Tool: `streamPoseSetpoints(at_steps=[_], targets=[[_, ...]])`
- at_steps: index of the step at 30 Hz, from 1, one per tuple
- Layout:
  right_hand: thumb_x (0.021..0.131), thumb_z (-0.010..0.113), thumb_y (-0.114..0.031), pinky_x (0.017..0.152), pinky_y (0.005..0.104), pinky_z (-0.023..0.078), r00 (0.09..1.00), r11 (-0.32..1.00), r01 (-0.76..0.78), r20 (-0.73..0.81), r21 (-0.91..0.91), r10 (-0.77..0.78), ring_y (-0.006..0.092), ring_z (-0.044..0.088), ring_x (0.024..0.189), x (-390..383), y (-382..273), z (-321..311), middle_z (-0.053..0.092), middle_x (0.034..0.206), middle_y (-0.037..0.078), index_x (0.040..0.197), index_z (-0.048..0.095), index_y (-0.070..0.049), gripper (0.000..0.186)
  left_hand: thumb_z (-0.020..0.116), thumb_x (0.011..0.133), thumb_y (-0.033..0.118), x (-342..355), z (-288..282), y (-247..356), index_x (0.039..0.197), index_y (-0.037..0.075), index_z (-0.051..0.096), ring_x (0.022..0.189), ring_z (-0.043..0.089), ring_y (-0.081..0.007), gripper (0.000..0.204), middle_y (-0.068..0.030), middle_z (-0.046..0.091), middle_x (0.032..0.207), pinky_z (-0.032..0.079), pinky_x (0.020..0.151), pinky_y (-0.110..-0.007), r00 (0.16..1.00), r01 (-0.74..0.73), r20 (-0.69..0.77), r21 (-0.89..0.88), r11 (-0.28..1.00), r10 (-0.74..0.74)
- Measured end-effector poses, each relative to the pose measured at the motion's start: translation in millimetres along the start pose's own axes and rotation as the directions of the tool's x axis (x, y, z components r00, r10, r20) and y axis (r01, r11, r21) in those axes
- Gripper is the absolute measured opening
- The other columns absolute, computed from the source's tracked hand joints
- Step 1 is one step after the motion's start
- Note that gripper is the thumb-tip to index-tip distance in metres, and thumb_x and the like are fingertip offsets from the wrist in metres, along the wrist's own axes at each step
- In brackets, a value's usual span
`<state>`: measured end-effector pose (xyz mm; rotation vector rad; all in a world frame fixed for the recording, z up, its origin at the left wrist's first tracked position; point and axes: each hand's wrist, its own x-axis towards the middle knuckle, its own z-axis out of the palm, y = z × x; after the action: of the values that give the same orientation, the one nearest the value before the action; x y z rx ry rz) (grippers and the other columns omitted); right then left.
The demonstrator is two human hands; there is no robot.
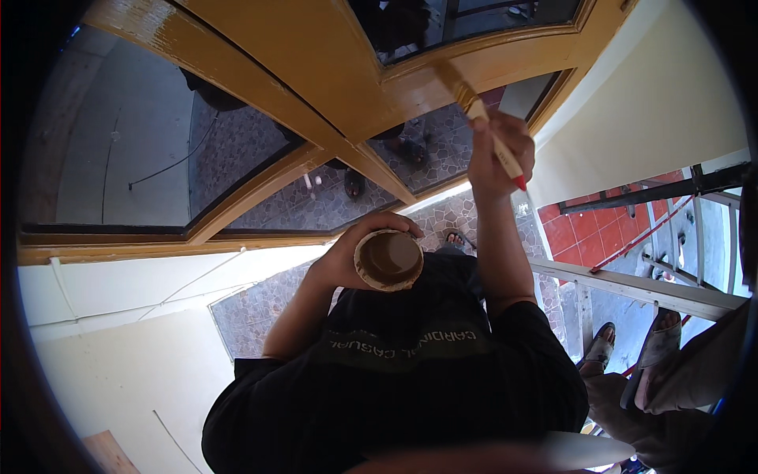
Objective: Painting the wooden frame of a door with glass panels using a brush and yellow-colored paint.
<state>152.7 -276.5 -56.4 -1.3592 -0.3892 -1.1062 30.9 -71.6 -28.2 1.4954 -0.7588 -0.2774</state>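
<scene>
My right hand (503, 154) is closed round the pale wooden handle of a paintbrush (491, 136), whose end is red. The brush's bristles touch the brown wooden door frame (426, 85), on the rail under a dark glass pane (474, 24); the wood looks wet and shiny there. In front of my chest, my left hand (345, 257) grips a round paint cup (388, 260) from its left side, with fingers over the far rim. Brown liquid shows inside, and dried paint crusts the rim.
Glass panes (150, 142) in brown frames fill the far left. A metal ladder (639, 289) stands at the right, with another person's sandalled feet (655, 359) on or beside it. A cream wall (639, 118) rises at the far right. Below lies a stone-patterned floor (268, 312) with red tiles (588, 237).
</scene>
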Motion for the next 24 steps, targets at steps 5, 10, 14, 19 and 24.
streamPoseSetpoints(at_steps=[5,10,14,19,24], targets=[[0.076,0.077,0.000,0.057,0.0284,0.055,0.971,0.984,0.168,0.166,0.052,-0.174,0.0245,0.069,0.069,3,-19,13,0.067,0.086,0.017,0.088,0.057,-0.002,0.023,0.090,0.059,0.002,5,2,0,0.128,0.009,0.042,0.117,0.053,-0.0278,0.085,-0.0158,0.056,0.121,0.045,0.095,-0.041,1.000,0.015,-0.002,-0.005,1.000,-0.015],[0.080,0.072,0.003,0.067,0.0350,0.058,0.996,0.996,-0.083,-0.024,0.021,0.083,0.0287,0.069,0.078,-3,17,-10,0.065,0.089,0.020,0.094,0.052,-0.001,0.025,0.090,0.060,0.002,8,2,1,0.128,0.009,0.042,0.117,0.053,-0.0277,0.084,-0.0159,0.055,0.121,0.045,0.095,-0.041,1.000,0.013,0.004,0.017,1.000,-0.013],[0.079,0.073,0.004,0.067,0.0347,0.058,0.961,0.998,-0.037,0.273,-0.055,0.051,0.0285,0.070,0.082,-6,-27,-4,0.066,0.091,0.019,0.094,0.051,-0.002,0.027,0.090,0.060,0.002,8,7,-4,0.129,0.009,0.042,0.117,0.053,-0.0282,0.084,-0.0161,0.055,0.121,0.046,0.094,-0.041,1.000,0.026,-0.006,-0.005,1.000,-0.026],[0.071,0.079,0.004,0.064,0.0299,0.057,0.982,0.990,0.083,0.161,0.113,-0.101,0.0243,0.070,0.076,-8,-10,18,0.067,0.089,0.016,0.086,0.060,-0.002,0.025,0.090,0.060,0.003,17,10,-3,0.128,0.009,0.042,0.116,0.054,-0.0288,0.084,-0.0163,0.055,0.121,0.046,0.094,-0.042,1.000,0.022,0.017,0.003,1.000,-0.023],[0.073,0.078,0.005,0.062,0.0289,0.056,0.994,0.992,0.106,0.030,-0.070,-0.104,0.0237,0.070,0.076,4,18,-3,0.067,0.090,0.018,0.085,0.059,-0.001,0.023,0.090,0.060,0.003,17,11,-3,0.129,0.008,0.042,0.117,0.054,-0.0289,0.085,-0.0165,0.055,0.121,0.046,0.094,-0.042,1.000,0.006,-0.002,0.008,1.000,-0.006]])
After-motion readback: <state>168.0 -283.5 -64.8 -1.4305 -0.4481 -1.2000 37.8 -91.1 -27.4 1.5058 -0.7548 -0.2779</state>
